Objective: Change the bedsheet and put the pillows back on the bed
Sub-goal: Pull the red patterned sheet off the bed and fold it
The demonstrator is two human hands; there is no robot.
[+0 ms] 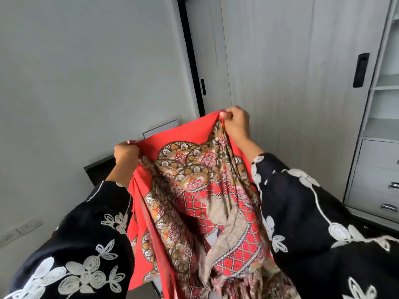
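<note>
From my head camera, I hold the red patterned bedsheet [194, 190] up in front of me, my left hand [126, 154] pinching its top edge and my right hand [236, 121] gripping it higher (both fists tight on cloth). It hangs between my black embroidered sleeves [302, 212], before a grey wardrobe [291, 72] and drawers [375, 178].

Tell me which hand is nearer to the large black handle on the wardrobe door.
Right. The right hand, pinching the top edge of the red sheet, is below and left of the black handle; the left hand grips the same edge, lower and further left.
</note>
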